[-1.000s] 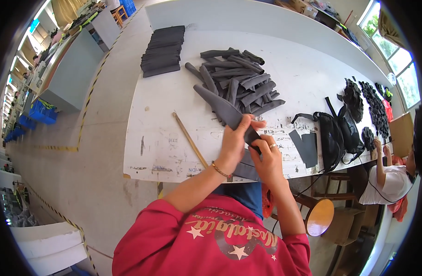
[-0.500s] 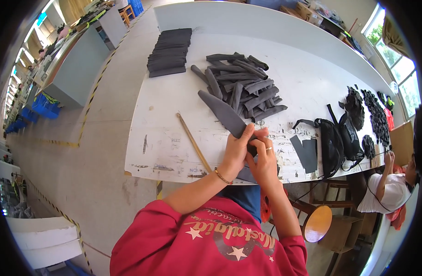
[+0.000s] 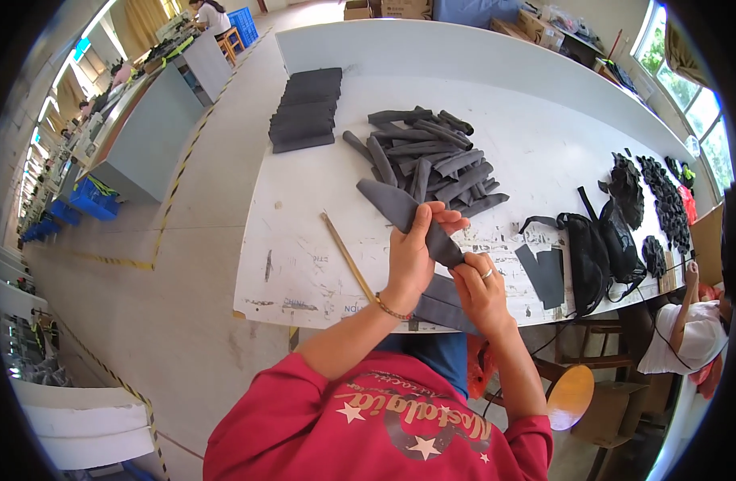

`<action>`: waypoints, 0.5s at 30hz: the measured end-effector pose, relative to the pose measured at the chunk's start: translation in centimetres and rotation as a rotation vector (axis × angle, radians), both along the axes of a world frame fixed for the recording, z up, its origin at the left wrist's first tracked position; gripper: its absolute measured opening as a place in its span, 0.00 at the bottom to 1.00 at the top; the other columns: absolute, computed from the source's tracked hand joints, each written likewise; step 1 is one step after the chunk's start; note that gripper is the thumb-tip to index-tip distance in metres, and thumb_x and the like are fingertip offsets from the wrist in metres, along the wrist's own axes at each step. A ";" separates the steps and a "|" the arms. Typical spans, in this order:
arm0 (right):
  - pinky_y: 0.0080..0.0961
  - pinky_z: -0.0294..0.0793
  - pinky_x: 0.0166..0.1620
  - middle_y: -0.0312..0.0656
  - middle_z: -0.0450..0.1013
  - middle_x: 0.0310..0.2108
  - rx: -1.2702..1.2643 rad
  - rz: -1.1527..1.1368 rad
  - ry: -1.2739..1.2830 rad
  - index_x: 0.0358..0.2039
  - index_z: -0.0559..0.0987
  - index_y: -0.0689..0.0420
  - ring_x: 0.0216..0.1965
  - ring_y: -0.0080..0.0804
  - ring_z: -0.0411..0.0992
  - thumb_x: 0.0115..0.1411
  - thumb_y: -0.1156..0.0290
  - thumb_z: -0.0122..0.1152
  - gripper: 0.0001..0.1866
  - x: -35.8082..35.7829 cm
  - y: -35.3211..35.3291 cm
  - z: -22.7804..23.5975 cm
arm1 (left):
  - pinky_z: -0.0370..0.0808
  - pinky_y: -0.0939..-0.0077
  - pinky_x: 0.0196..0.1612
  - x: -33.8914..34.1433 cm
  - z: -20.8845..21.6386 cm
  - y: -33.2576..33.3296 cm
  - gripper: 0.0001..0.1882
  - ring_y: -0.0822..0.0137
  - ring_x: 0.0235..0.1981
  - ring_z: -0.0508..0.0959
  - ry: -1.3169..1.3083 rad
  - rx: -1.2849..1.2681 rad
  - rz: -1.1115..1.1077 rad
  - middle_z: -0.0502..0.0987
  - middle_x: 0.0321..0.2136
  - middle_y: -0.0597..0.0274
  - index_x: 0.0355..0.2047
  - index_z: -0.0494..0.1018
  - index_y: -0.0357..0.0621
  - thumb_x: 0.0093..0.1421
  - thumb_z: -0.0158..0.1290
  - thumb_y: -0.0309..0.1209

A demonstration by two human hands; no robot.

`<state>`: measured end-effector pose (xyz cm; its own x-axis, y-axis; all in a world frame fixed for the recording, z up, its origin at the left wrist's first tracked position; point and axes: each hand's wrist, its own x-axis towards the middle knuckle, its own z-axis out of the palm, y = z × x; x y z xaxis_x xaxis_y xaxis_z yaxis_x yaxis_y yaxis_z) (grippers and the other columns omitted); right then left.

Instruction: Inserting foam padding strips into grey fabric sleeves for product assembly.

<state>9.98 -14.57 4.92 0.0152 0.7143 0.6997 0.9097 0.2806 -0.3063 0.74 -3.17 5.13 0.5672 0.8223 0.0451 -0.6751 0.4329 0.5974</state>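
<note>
A long dark grey fabric strip [image 3: 392, 205] runs from the white table [image 3: 304, 240] down toward the table's near edge. My left hand [image 3: 416, 255] grips its middle, fingers wrapped over it. My right hand [image 3: 482, 290], a ring on one finger, pinches the strip's lower part just right of the left hand. More grey fabric [image 3: 442, 303] hangs below both hands at the table edge. Behind the hands lies a loose heap of similar grey strips [image 3: 433, 156].
A neat stack of dark grey pieces [image 3: 305, 107] sits at the far left of the table. A thin wooden stick [image 3: 346, 255] lies left of my hands. Black bags [image 3: 596, 248] and black parts [image 3: 660, 200] fill the right side, where another person [image 3: 689, 321] sits. A round stool [image 3: 570, 397] stands below.
Both hands stay on the strip; the left hand has slid a little higher along it while the right keeps its pinch lower down.
</note>
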 end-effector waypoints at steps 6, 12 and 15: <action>0.36 0.72 0.29 0.46 0.70 0.35 0.038 0.029 0.024 0.32 0.73 0.63 0.29 0.44 0.70 0.43 0.86 0.66 0.14 0.3 0.3 0.1 | 0.75 0.61 0.51 0.5 -0.4 -1.3 0.18 0.55 0.40 0.80 -0.088 -0.004 0.067 0.79 0.35 0.50 0.43 0.70 0.34 0.69 0.47 0.40; 0.37 0.71 0.29 0.47 0.69 0.35 0.016 0.060 0.047 0.31 0.73 0.64 0.29 0.45 0.69 0.45 0.85 0.64 0.12 0.4 0.7 0.4 | 0.73 0.61 0.54 0.4 -0.7 -1.5 0.17 0.54 0.44 0.80 -0.084 -0.008 0.028 0.80 0.36 0.51 0.43 0.70 0.36 0.69 0.47 0.40; 0.36 0.71 0.30 0.47 0.69 0.34 -0.007 0.065 0.046 0.31 0.73 0.64 0.30 0.44 0.69 0.45 0.84 0.64 0.12 0.6 0.9 0.5 | 0.72 0.62 0.56 0.5 -0.9 -1.6 0.17 0.54 0.47 0.79 -0.107 0.005 0.020 0.80 0.35 0.52 0.43 0.70 0.36 0.69 0.46 0.40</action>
<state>10.55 -13.65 5.44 0.0004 0.7194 0.6946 0.8745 0.3366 -0.3492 1.19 -4.78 4.24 0.5426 0.8330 0.1085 -0.7435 0.4161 0.5234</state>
